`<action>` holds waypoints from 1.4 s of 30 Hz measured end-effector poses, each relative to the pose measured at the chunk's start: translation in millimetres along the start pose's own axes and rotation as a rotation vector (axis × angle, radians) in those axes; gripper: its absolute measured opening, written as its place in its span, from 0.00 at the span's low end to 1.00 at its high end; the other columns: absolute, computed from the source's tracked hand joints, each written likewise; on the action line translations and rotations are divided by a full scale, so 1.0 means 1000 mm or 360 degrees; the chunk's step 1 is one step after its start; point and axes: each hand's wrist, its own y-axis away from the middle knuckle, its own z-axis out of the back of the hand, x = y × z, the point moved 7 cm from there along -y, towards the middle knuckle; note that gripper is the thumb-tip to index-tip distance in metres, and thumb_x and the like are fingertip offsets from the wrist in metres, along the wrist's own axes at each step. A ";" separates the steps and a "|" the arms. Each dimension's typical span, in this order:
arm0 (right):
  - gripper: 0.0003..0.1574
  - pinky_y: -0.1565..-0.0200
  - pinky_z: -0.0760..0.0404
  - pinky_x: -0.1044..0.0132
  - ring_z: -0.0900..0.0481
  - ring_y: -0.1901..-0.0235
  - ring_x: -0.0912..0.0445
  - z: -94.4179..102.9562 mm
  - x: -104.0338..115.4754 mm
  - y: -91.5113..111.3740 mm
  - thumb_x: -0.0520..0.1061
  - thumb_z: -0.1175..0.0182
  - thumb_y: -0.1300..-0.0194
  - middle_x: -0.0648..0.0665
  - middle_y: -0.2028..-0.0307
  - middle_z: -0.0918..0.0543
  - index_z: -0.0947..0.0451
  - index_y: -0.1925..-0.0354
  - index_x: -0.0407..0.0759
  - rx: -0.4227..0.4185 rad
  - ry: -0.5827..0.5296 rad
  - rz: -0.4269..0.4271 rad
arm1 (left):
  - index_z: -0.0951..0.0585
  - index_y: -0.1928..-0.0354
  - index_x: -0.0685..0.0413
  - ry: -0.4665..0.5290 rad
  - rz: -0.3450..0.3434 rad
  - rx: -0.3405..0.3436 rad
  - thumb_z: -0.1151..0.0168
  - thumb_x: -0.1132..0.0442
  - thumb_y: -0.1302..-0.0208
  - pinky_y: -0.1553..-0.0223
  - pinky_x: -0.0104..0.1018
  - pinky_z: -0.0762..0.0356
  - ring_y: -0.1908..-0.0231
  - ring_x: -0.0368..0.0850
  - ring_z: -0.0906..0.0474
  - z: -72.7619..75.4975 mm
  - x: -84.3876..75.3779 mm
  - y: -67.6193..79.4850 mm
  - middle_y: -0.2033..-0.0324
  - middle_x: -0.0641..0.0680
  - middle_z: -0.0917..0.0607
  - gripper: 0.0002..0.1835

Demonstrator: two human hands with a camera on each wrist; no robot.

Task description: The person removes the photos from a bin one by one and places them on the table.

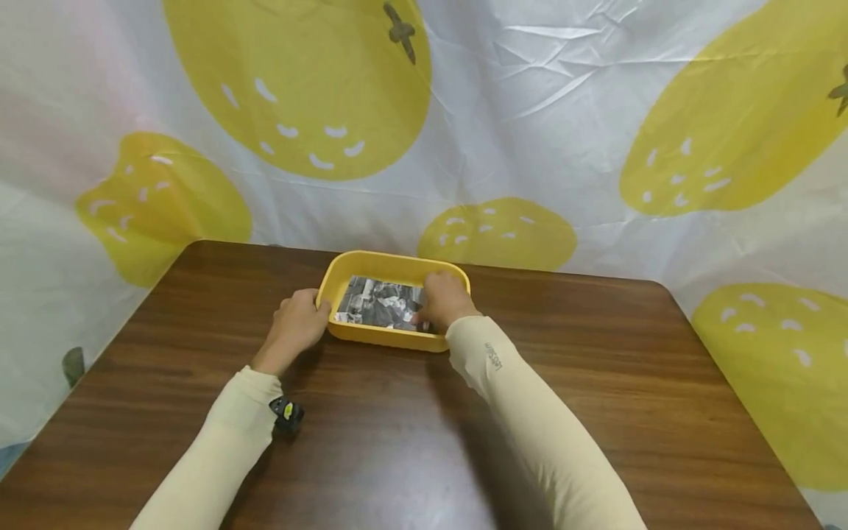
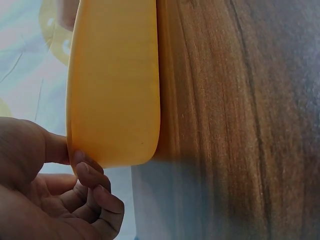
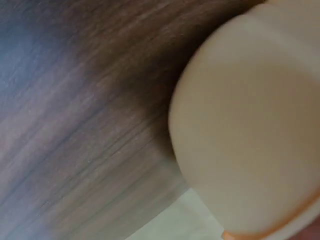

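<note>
A yellow rectangular tray (image 1: 380,337) with rounded corners and raised walls stands near the far edge of the table. On its floor lies a black-and-white printed picture (image 1: 379,303). My left hand (image 1: 298,320) pinches the tray's rim at its left end; in the left wrist view, thumb and forefinger close on the rim while the other fingers curl loosely. My right hand (image 1: 447,298) reaches down inside the tray's right end, over the picture's right part. Its fingertips are mostly hidden, so whether they hold anything is unclear. The right wrist view shows mainly the tray's outer wall (image 3: 250,130).
The brown wood-grain table (image 1: 371,442) extends around the tray on all sides. Close behind its far edge hangs a white curtain (image 1: 517,132) printed with yellow fruit. A dark device (image 1: 287,414) is strapped at my left wrist.
</note>
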 end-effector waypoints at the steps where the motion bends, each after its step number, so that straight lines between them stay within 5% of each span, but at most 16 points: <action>1: 0.24 0.51 0.21 0.53 0.20 0.62 0.47 0.003 0.000 0.000 0.49 0.18 0.51 0.41 0.67 0.18 0.20 0.67 0.37 -0.0032 -0.0039 0.0003 | 0.19 0.52 0.65 -0.0006 -0.0007 -0.0002 0.54 0.60 0.26 0.62 0.53 0.27 0.66 0.57 0.24 0.001 0.000 0.000 0.69 0.59 0.19 0.17; 8: 0.16 0.51 0.21 0.51 0.18 0.55 0.43 0.020 -0.008 0.005 0.34 0.31 0.39 0.37 0.56 0.15 0.20 0.52 0.34 -0.0150 -0.0341 0.0004 | 0.20 0.45 0.66 -0.0005 -0.0007 0.0026 0.54 0.59 0.24 0.54 0.60 0.26 0.58 0.60 0.22 0.002 0.001 -0.003 0.60 0.63 0.16 0.20; 19: 0.15 0.64 0.16 0.58 0.14 0.64 0.44 0.037 -0.028 0.009 0.30 0.39 0.35 0.30 0.56 0.15 0.19 0.49 0.31 -0.0215 -0.0920 -0.0024 | 0.19 0.43 0.63 0.0075 0.0067 0.0048 0.56 0.60 0.25 0.56 0.56 0.27 0.60 0.58 0.25 0.004 0.007 -0.007 0.61 0.60 0.18 0.21; 25: 0.14 0.67 0.14 0.60 0.15 0.73 0.49 0.046 -0.037 0.015 0.28 0.39 0.37 0.30 0.60 0.15 0.18 0.52 0.30 -0.0292 -0.1002 -0.0059 | 0.23 0.37 0.65 0.0144 0.0095 0.0074 0.55 0.60 0.26 0.57 0.49 0.29 0.58 0.56 0.25 0.001 0.009 -0.009 0.59 0.59 0.17 0.23; 31: 0.13 0.67 0.14 0.60 0.17 0.71 0.50 0.056 -0.048 0.021 0.29 0.38 0.37 0.31 0.61 0.15 0.18 0.53 0.30 -0.0341 -0.1021 -0.0089 | 0.22 0.39 0.65 0.0209 0.0104 0.0081 0.55 0.61 0.27 0.67 0.40 0.33 0.65 0.52 0.26 -0.003 0.009 -0.011 0.66 0.56 0.18 0.23; 42: 0.13 0.68 0.15 0.57 0.18 0.75 0.50 0.081 -0.057 0.034 0.31 0.37 0.34 0.33 0.62 0.17 0.19 0.50 0.30 -0.0379 -0.1049 -0.0038 | 0.21 0.41 0.67 0.0242 0.0101 0.0073 0.55 0.62 0.27 0.70 0.38 0.33 0.69 0.50 0.28 -0.003 0.007 -0.015 0.67 0.57 0.19 0.22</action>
